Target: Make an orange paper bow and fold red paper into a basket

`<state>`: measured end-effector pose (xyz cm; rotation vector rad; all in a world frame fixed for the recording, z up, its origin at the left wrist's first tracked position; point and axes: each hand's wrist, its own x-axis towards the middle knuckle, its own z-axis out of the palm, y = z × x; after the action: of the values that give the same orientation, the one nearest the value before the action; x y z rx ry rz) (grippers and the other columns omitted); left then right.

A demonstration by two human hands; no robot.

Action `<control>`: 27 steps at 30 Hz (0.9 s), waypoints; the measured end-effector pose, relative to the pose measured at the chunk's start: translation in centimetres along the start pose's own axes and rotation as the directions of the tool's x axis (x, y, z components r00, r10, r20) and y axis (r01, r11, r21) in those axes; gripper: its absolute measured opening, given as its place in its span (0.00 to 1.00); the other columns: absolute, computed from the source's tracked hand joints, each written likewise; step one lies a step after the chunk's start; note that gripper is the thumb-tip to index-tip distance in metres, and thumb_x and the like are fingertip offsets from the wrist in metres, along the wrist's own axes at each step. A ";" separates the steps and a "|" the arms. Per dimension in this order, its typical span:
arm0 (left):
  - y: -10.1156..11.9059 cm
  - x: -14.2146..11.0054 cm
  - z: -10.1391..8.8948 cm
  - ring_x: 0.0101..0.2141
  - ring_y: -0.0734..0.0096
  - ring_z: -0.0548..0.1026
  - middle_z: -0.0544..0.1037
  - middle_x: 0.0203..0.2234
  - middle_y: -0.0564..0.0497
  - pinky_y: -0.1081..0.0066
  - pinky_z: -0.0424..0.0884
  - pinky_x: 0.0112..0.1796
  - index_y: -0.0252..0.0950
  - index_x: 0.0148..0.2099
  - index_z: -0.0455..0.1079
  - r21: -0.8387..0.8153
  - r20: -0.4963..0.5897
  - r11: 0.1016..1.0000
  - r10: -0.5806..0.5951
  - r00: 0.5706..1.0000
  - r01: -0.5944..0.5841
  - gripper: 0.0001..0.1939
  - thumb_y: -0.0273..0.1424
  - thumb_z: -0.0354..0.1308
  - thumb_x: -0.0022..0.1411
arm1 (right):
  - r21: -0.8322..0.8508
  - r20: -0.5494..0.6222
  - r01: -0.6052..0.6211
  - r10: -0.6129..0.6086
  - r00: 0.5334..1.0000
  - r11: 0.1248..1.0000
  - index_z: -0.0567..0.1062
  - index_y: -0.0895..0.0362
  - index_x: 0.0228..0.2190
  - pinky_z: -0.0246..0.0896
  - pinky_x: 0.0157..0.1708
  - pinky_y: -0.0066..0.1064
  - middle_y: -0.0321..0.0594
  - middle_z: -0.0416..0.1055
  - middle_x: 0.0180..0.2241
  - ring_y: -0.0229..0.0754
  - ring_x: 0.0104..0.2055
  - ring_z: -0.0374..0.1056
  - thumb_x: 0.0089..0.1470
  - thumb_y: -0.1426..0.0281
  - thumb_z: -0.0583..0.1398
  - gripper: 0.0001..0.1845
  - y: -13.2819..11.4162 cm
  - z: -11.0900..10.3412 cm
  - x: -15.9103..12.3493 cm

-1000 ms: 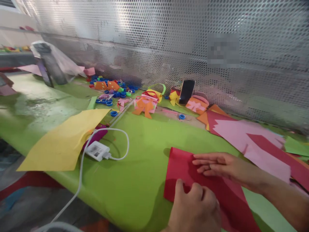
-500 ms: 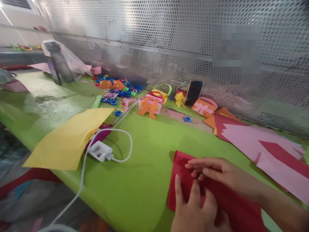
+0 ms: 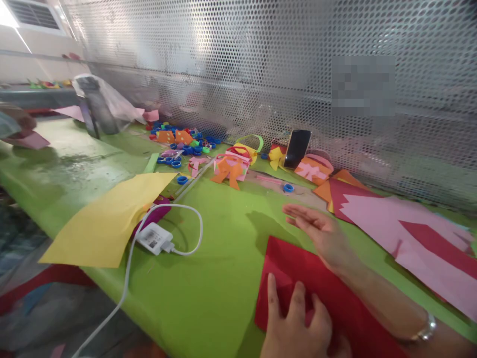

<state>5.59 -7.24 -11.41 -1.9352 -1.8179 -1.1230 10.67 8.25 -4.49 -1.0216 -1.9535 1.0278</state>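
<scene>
A folded red sheet of paper (image 3: 316, 278) lies at an angle on the green tabletop, near the front right. My left hand (image 3: 298, 318) rests on its lower left part, fingers spread and pressing flat. Just beyond the sheet's far edge my right hand (image 3: 316, 231) is raised, its fingers stretched out and nothing in them. It casts a shadow on the table. A silver bracelet (image 3: 427, 328) circles the right wrist.
A white charger (image 3: 154, 237) with a looping cable and a yellow sheet (image 3: 108, 219) lie to the left. Along the perforated metal wall are paper crafts (image 3: 231, 169), a leaning phone (image 3: 297, 148) and blue rings (image 3: 182, 180). Pink paper (image 3: 387, 219) is stacked at right. Another person's hand (image 3: 26, 119) shows far left.
My right hand has lifted from the red paper and moved away toward its far edge, its fingers straightening. The left hand stays pressed on the sheet. The view has shifted slightly.
</scene>
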 end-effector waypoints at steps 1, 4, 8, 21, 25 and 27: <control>-0.1 0.1 -0.1 0.39 0.58 0.77 0.81 0.31 0.52 0.41 0.63 0.53 0.42 0.39 0.75 -0.007 -0.014 1.000 0.004 1.000 -0.004 0.15 0.43 0.50 0.62 | -0.103 -0.019 0.042 -0.044 0.999 0.994 0.70 0.55 0.52 0.61 0.55 0.49 0.48 0.70 0.53 0.49 0.56 0.64 0.60 0.64 0.50 0.21 0.1 0.4 0.0; -0.9 0.7 -1.3 0.47 0.54 0.74 0.81 0.37 0.52 0.45 0.66 0.52 0.43 0.38 0.75 0.004 0.058 0.997 0.081 0.995 -0.081 0.14 0.44 0.55 0.58 | -0.407 0.011 0.157 -0.167 0.986 0.900 0.70 0.58 0.52 0.54 0.58 0.53 0.52 0.65 0.56 0.53 0.60 0.59 0.58 0.72 0.50 0.22 0.3 1.8 -0.1; -1.9 1.8 -3.5 0.55 0.44 0.67 0.71 0.54 0.39 0.48 0.70 0.47 0.39 0.51 0.70 0.075 0.326 0.977 0.167 0.930 -0.201 0.30 0.51 0.61 0.50 | -0.687 0.070 0.233 -0.256 0.964 0.688 0.65 0.65 0.56 0.52 0.58 0.53 0.59 0.52 0.63 0.57 0.65 0.47 0.57 0.78 0.49 0.25 0.9 2.5 -0.2; -2.2 2.7 -4.7 0.54 0.38 0.67 0.73 0.51 0.34 0.44 0.68 0.49 0.40 0.54 0.70 0.124 0.381 0.959 0.190 0.905 -0.254 0.33 0.51 0.63 0.49 | -0.971 -0.036 0.040 -0.310 0.950 0.236 0.64 0.71 0.54 0.52 0.56 0.59 0.67 0.57 0.59 0.63 0.63 0.51 0.56 0.82 0.47 0.24 4.5 -9.5 -6.8; -2.3 2.7 -4.7 0.54 0.35 0.67 0.72 0.52 0.31 0.42 0.67 0.49 0.37 0.53 0.72 0.147 0.396 0.948 0.205 0.895 -0.283 0.33 0.51 0.63 0.49 | -0.976 -0.071 -0.005 -0.295 0.953 0.220 0.67 0.74 0.51 0.55 0.55 0.56 0.69 0.58 0.58 0.63 0.62 0.51 0.54 0.85 0.45 0.24 3.2 -10.3 -7.1; -2.4 2.7 -4.7 0.55 0.35 0.66 0.71 0.53 0.31 0.42 0.66 0.50 0.36 0.53 0.71 0.143 0.407 0.942 0.223 0.886 -0.303 0.31 0.48 0.63 0.50 | -0.971 -0.072 -0.002 -0.287 0.955 0.238 0.67 0.72 0.51 0.58 0.55 0.52 0.65 0.57 0.59 0.61 0.63 0.51 0.51 0.86 0.45 0.26 1.6 -8.2 -6.9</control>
<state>1.43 -7.88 -7.21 -2.3073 -1.6870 -0.4702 21.11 5.47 -3.73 -1.4222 -2.3570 -0.6590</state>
